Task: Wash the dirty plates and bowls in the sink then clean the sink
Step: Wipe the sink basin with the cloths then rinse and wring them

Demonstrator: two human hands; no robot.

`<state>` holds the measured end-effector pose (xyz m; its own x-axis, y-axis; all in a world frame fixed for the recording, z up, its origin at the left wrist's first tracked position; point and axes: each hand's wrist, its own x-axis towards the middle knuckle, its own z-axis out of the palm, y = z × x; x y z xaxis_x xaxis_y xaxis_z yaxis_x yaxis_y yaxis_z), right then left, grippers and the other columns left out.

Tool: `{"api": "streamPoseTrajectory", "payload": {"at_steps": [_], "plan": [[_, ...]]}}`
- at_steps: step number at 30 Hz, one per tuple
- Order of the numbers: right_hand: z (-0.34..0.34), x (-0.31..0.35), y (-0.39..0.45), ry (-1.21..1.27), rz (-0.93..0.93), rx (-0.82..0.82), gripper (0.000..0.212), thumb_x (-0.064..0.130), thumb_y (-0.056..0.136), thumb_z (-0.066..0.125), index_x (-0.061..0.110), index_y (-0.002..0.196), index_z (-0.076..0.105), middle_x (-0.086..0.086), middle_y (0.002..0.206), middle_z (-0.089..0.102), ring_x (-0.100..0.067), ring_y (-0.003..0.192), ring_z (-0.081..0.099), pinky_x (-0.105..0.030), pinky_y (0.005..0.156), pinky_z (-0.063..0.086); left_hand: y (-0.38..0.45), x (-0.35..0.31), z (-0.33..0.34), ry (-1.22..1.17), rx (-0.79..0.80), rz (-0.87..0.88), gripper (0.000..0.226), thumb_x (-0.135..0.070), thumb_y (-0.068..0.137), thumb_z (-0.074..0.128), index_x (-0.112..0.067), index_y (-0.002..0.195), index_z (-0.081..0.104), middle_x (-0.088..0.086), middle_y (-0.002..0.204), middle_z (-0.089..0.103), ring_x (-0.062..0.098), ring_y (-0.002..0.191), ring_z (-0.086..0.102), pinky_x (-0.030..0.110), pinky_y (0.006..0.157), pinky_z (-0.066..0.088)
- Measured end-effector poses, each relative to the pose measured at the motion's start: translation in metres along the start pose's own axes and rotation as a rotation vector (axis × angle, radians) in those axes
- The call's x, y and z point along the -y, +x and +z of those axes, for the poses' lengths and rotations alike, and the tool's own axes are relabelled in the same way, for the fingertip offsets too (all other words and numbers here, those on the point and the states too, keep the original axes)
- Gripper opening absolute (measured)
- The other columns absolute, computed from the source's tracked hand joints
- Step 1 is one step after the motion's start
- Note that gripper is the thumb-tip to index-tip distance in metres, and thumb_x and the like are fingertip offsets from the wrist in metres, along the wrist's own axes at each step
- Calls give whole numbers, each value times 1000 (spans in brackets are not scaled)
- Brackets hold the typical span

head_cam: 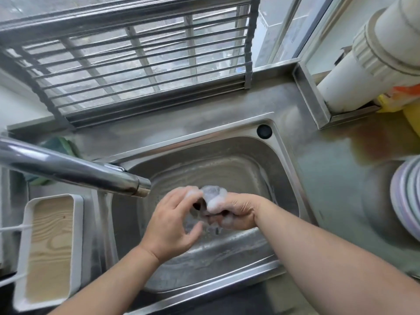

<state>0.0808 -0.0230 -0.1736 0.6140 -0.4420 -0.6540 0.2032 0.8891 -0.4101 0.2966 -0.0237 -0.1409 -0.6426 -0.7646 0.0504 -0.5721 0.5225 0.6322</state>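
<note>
Both my hands are over the steel sink [250,169], which holds no dishes. My right hand [236,212] grips a foamy grey scrubber [212,196] that sticks up from its fist. My left hand [175,223] is beside it with loosely curved fingers, its soapy fingertips touching the scrubber's left side. Suds cling to both hands and drip toward the drain below them. A stack of washed plates [406,196] stands on edge on the right drainboard.
The chrome faucet spout [75,171] reaches in from the left, ending just left of my hands. A white tray with a wood-grain bottom [48,246] sits left of the sink. A metal rack [136,60] leans behind. A white pipe [375,57] and yellow items [409,110] stand at the right.
</note>
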Motion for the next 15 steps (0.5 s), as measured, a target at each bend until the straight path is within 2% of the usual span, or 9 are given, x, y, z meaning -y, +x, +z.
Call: {"api": "streamPoseTrajectory", "payload": {"at_steps": [2,3,5,7,8,11,14,15], "plan": [[1,4,-1,-194,116,-33,20,5,75,58,11,94,60,-2,80,56,-9,68,50,-23,57,32,8,7,6,53,97,92,78,-29,76,80,-10,148,55,5,152,51,24,145,45,39,122,36],[3,7,-2,-296,165,-52,14,8,76,60,13,88,65,0,77,62,-9,65,56,-23,54,35,11,10,12,57,151,132,80,-28,77,80,-9,150,52,8,154,49,27,146,45,38,122,36],[10,12,-3,-500,270,-62,6,13,83,65,14,82,71,0,74,71,-11,67,67,-19,52,47,20,15,28,34,228,128,71,-25,83,77,-12,149,54,5,146,54,26,131,55,34,111,44],[19,18,-1,-622,342,-86,10,13,85,66,13,76,67,-1,68,68,-14,66,68,-22,53,50,28,21,40,103,276,58,54,-27,91,66,-19,143,56,-1,132,56,25,108,60,36,94,50],[22,20,1,-648,359,-106,11,11,85,65,14,74,64,-2,67,65,-17,64,66,-24,55,49,31,22,44,157,325,5,50,-32,93,59,-22,142,54,-1,130,55,26,102,59,39,88,51],[24,19,13,-780,386,-213,17,8,85,57,16,70,54,-8,70,52,-23,63,51,-28,55,37,41,26,48,278,475,-141,50,-42,88,51,-21,133,53,3,122,52,30,103,57,43,81,53],[22,12,25,-908,358,-341,25,4,89,53,16,67,57,-5,66,57,-22,61,52,-24,50,40,53,16,51,296,547,-318,42,-25,92,68,-13,128,50,8,121,54,33,110,58,42,82,49],[22,11,26,-928,331,-375,29,2,89,52,16,64,57,-3,62,58,-21,60,53,-22,49,40,57,11,52,307,544,-364,36,-17,96,65,-11,128,49,10,122,57,34,112,59,42,84,48]]}}
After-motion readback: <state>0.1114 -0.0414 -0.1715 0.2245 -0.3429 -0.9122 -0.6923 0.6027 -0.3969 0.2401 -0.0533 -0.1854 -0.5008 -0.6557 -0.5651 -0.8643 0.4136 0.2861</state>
